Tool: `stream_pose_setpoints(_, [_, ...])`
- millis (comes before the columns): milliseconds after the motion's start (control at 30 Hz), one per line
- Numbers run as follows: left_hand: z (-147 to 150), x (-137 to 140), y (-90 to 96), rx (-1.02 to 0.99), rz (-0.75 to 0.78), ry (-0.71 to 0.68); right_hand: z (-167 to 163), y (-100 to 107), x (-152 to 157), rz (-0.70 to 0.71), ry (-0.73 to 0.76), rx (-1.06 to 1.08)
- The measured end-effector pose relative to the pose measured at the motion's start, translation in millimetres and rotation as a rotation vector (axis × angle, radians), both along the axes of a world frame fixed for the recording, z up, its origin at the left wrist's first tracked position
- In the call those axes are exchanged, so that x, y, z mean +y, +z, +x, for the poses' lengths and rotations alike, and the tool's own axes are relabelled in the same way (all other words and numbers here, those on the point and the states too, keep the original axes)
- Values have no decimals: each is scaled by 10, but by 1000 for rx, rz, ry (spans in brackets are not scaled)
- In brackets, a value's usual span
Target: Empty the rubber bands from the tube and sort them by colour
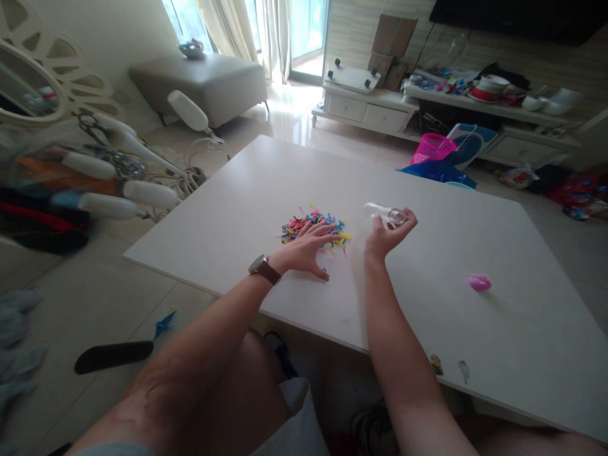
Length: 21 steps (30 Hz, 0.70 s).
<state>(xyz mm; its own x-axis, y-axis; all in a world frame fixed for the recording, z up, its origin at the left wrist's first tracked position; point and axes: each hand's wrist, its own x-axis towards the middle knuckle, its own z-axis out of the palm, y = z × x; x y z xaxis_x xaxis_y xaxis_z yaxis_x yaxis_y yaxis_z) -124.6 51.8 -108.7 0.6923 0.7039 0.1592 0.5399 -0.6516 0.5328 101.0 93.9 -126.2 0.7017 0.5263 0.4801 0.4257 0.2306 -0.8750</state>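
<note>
A heap of small multicoloured pieces [304, 223], which look like little rubber bands, lies on the white table [427, 253]. My left hand [311, 244], with a watch at the wrist, rests over the near side of the heap, palm down and fingers spread. Its thumb points toward me, beside a small dark loop [325, 271]. To the right of the heap, my right hand [387, 237] grips a clear plastic bottle [380, 209] tipped on its side, its neck end at my fingers. Whether anything is inside the bottle I cannot tell.
A pink round object [479, 282], perhaps a cap, sits on the table's right part. Two stickers [436, 365] mark the near edge. A lamp with several white shades [142, 192] stands left of the table. Beyond the far edge is a pink basket [432, 148].
</note>
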Motion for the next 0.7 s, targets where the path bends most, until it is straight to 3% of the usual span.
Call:
stream_pose_setpoints(100, [104,-48,-59,26,-11,11,-3,13,-17,-24,-12,8])
stream_pose_setpoints(300, [90,50,-130,11,20,209,10,-37,7,-65,-5,-16])
stream_pose_setpoints(467, [38,90,-71,-12,13,285,66,-127,84,-21,3,-63])
stream_pose_setpoints(700, [-120,185,31,-46,-46,452,89,-165,101,-88,26,-58])
